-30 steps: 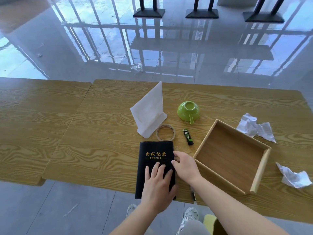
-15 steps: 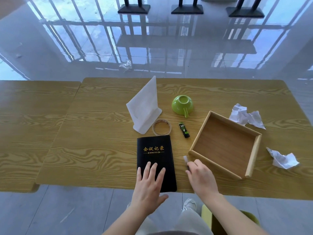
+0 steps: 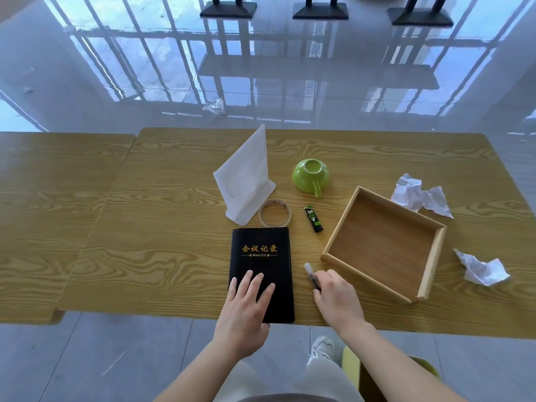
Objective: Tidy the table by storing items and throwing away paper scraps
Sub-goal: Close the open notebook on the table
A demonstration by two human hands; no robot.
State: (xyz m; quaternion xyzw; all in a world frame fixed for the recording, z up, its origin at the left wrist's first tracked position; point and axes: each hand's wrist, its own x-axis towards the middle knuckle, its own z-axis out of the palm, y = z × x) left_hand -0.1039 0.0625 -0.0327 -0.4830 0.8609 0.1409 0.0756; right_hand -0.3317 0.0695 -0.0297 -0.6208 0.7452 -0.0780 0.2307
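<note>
The left hand [image 3: 243, 309] lay flat, fingers spread, on the black notebook [image 3: 261, 265] at the table's [image 3: 162, 250] near edge. The right hand [image 3: 338, 297] pinched a pen [image 3: 311, 274] beside the empty box [image 3: 429, 256].

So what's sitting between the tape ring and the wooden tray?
A small black-and-green tube lies between the tape ring and the wooden tray, touching neither, as the head view shows.

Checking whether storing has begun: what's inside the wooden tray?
Nothing: the wooden tray shows only its bare floor. Its near wall hides a thin strip along that edge.
</note>
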